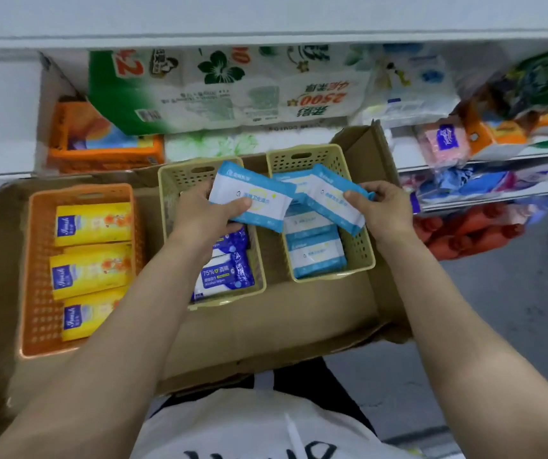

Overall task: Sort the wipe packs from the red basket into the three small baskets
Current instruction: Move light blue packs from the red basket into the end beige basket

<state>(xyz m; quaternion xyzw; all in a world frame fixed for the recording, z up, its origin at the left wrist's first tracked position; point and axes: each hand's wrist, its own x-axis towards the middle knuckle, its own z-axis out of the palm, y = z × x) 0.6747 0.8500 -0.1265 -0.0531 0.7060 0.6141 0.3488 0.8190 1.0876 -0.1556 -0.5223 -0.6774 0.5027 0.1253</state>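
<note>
Head view: my left hand [204,213] grips one light-blue wipe pack [249,197], thumb on top, above the middle beige basket [170,180]. My right hand [381,207] pinches another light-blue pack [335,200] over the right beige basket [362,246], which already holds matching packs. Orange basket [39,309] has three yellow packs; the middle one has dark-blue packs. Red basket not visible. Looks nearly done: these two still to drop.

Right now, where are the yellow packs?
In the head view, the yellow packs lie in a row inside the orange basket on the left, beside the middle basket holding dark blue packs.
</note>
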